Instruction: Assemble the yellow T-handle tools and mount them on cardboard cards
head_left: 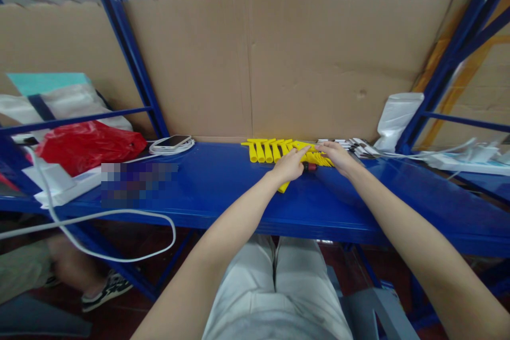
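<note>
Yellow T-shaped plastic tube pieces (pixel 261 152) stand side by side in a row at the back of the blue table. More yellow pieces (pixel 319 158) lie slanted and close together at the row's right end. My left hand (pixel 290 164) reaches over the row, its index finger stretched out against a yellow piece; its other fingers are partly hidden. Beneath that hand a yellow end (pixel 283 187) sticks out, and a dark red and black object (pixel 309 167) shows beside it. From the right, my right hand (pixel 337 156) touches the pieces with fingers extended.
Black and white small parts (pixel 360 147) lie right of the row, by a white bag (pixel 398 119). Left are a phone (pixel 175 141) on a coiled white cable, a red plastic bag (pixel 90 143) and a power strip (pixel 75 186). Cardboard (pixel 191 64) walls the back; blue posts (pixel 131 58) flank it.
</note>
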The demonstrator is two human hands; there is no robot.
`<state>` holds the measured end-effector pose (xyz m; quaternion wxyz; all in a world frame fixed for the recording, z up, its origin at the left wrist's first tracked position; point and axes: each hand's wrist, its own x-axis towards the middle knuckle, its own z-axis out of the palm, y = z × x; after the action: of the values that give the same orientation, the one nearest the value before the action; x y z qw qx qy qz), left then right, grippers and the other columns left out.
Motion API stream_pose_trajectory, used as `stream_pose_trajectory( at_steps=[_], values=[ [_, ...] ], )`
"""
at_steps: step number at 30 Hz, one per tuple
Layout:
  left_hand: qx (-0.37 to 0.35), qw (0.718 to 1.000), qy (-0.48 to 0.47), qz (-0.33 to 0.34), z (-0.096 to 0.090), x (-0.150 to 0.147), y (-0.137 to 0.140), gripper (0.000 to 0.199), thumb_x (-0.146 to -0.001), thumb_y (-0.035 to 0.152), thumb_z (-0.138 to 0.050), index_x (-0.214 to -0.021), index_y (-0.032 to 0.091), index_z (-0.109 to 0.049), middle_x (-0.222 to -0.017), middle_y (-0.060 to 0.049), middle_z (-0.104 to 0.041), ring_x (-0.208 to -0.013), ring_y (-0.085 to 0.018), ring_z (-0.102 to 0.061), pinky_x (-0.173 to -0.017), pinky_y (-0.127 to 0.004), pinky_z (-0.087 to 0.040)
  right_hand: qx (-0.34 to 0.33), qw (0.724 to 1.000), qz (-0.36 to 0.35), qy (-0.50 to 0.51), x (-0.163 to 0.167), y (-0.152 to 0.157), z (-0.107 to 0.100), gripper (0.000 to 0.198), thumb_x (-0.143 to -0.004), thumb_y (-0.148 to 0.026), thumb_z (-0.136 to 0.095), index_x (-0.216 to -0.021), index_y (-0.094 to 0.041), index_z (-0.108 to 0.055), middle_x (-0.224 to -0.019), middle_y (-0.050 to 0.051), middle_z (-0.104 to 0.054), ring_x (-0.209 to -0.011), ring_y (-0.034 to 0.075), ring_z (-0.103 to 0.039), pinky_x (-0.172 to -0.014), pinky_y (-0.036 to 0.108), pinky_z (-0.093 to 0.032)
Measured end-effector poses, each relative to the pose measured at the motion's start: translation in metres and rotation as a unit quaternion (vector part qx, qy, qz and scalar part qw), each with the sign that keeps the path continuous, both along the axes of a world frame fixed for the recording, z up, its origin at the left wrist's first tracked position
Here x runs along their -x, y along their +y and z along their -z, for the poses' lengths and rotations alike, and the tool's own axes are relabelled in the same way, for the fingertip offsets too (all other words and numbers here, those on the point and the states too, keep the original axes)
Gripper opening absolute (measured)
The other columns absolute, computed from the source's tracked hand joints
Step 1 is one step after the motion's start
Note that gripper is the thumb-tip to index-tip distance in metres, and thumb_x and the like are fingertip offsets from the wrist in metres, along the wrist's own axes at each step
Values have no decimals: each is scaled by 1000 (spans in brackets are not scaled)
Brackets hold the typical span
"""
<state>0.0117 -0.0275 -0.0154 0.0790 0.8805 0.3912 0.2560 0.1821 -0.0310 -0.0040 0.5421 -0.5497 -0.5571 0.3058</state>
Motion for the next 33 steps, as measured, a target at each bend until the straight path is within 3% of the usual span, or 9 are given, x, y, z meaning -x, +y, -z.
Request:
stream_pose_trajectory(
  at_steps=[7,12,15,17,19,21,23,28,33],
  values=[
    [-29,996,75,-42,-7,2,-11,67,-86,8,-38,-149,29,-27,-134,-12,-49,-116,-28,-56,-96,-44,-46,-21,999,-22,31,0,2,2,17,-64,-33,-66,-67,-19,-57,-78,1,-62,-80,14,-55,-74,26,-41],
    [-10,1000,10,-25,-3,2,-5,70,-82,3,-42,-147,27,-33,-133,-12,-47,-112,-25,-57,-98,-42,-46,-43,997,-56,32,-12,5,-1,21,-64,-38,-68,-69,-19,-61,-87,4,-68,-92,19,-60,-82,31,-45],
    [3,998,-62,-20,0,1,2,71,-78,3,-46,-145,26,-36,-136,-12,-44,-120,-27,-52,-103,-44,-42,-92,995,14,-41,-33,9,-3,21,-75,-38,-57,-75,-18,-65,-94,8,-70,-95,21,-62,-85,35,-46],
    [14,994,-107,-13,1,1,7,74,-75,1,-47,-144,25,-37,-139,-11,-44,-127,-28,-47,-107,-45,-38,-95,972,121,-176,-49,11,-3,23,-81,-31,-50,-79,-17,-68,-96,11,-70,-96,23,-62,-88,36,-46],
    [26,989,-143,-3,3,1,12,76,-72,-1,-47,-144,23,-38,-142,-11,-43,-132,-27,-42,-110,-44,-34,-42,921,194,-335,-64,11,-2,26,-83,-23,-47,-86,-15,-71,-103,15,-69,-103,26,-61,-90,37,-44],
    [40,985,-170,9,4,2,16,77,-71,-3,-47,-144,20,-39,-145,-12,-43,-135,-25,-39,-112,-42,-32,34,866,232,-441,-76,11,1,30,-83,-19,-45,-94,-14,-72,-110,17,-67,-109,30,-59,-90,39,-45],
    [52,980,-193,17,4,4,20,77,-70,-3,-47,-144,19,-38,-146,-11,-43,-136,-23,-38,-114,-41,-30,95,828,248,-493,-83,10,5,33,-83,-19,-46,-102,-16,-72,-117,16,-65,-112,32,-57,-89,41,-45],
    [116,966,-230,8,5,5,23,79,-71,-1,-49,-146,19,-35,-146,-11,-44,-131,-24,-45,-107,-38,-40,169,796,234,-532,-89,9,12,37,-80,-20,-50,-109,-26,-73,-125,11,-62,-116,32,-54,-92,46,-45],
    [199,949,-245,13,6,2,20,85,-73,2,-49,-151,24,-23,-147,-16,-40,-90,-22,-68,-74,-33,-57,185,788,223,-544,-86,9,16,39,-80,-20,-52,-112,-26,-72,-124,12,-62,-117,33,-53,-94,48,-44]
  ],
)
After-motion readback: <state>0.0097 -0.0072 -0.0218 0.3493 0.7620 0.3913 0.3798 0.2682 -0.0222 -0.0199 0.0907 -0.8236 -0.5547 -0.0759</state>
